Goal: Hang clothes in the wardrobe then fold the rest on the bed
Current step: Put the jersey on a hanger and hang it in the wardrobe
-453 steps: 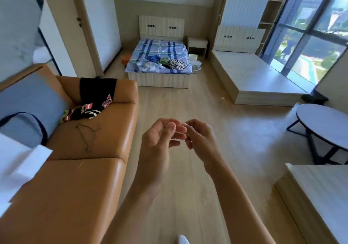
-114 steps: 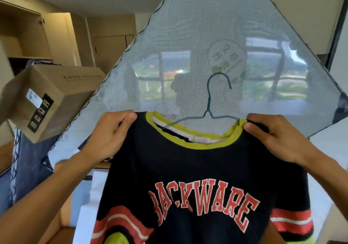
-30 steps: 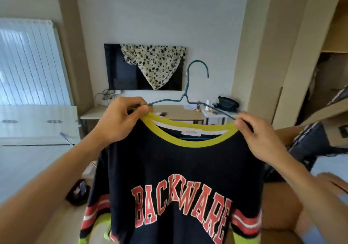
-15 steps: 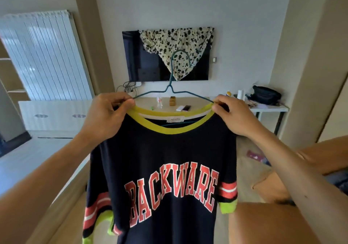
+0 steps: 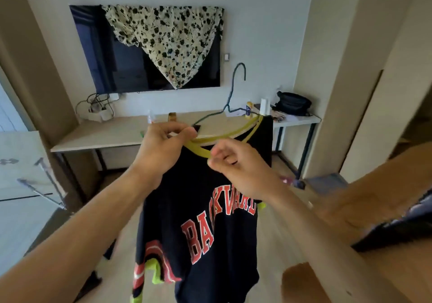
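Note:
A black T-shirt point(image 5: 201, 228) with red letters and a yellow-green collar hangs on a thin green wire hanger point(image 5: 231, 97) in front of me. The shirt is turned partly sideways, its far shoulder pointing away to the right. My left hand point(image 5: 163, 148) pinches the near end of the collar and the hanger arm. My right hand point(image 5: 236, 165) pinches the front of the yellow collar, fingers curled. The hanger's hook sticks up free above the collar.
A wall-mounted TV point(image 5: 145, 50) draped with a spotted cloth point(image 5: 168, 38) faces me. Below it runs a long desk point(image 5: 112, 134) with small bottles and a black bag point(image 5: 293, 103). Tan sofa point(image 5: 374, 197) at right, a pale platform point(image 5: 21, 186) at left.
The shirt has swung from flat-on to edge-on. My right hand left the far shoulder and now pinches the front of the collar near my left hand.

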Tool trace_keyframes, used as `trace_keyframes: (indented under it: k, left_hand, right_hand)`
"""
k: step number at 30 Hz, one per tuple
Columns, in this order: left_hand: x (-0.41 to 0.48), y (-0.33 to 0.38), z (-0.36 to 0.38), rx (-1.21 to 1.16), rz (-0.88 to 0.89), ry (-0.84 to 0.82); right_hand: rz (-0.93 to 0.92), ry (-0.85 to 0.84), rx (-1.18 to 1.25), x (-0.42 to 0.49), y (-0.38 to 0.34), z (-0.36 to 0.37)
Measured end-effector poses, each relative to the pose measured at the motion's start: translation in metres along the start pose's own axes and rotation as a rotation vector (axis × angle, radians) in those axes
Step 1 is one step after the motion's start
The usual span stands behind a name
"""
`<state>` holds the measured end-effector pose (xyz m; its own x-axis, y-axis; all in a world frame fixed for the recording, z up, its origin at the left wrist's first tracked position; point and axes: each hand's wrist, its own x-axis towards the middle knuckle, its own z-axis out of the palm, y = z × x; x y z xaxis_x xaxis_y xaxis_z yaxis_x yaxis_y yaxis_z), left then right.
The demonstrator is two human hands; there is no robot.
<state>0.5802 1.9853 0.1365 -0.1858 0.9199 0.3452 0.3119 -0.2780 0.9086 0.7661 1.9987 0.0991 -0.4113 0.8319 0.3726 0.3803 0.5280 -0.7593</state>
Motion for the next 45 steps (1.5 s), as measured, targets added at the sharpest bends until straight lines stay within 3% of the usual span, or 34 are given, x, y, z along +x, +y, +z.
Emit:
trace_keyframes:
  k: [4,8,14,23,28,40,45]
  left_hand:
    - [0.068,-0.019,0.038,-0.122,-0.089,-0.178]
    - [0.137,-0.032,0.086,-0.271,-0.253,-0.386]
    - [0.217,-0.053,0.160,-0.455,-0.367,-0.651]
    - [0.333,-0.085,0.287,-0.537,-0.276,-0.948]
    - [0.412,-0.085,0.364,-0.483,-0.165,-1.037]
    - [0.566,-0.107,0.555,-0.290,0.369,-1.083]
    - [0.657,-0.122,0.649,-0.257,0.396,-1.157]
  right_hand:
    - [0.160,0.051,0.150,0.055,0.021,0.015]
    - [0.309,0.237,0.185,0.106,0.049,0.006]
    - [0.392,0.481,0.236,0.151,0.103,-0.032]
    - [0.353,0.749,-0.001,0.228,0.227,-0.112]
    - [0.326,0.880,0.039,0.276,0.275,-0.163]
    - [0.390,1.047,0.017,0.350,0.416,-0.299]
    - [0.429,1.146,-0.058,0.385,0.479,-0.370]
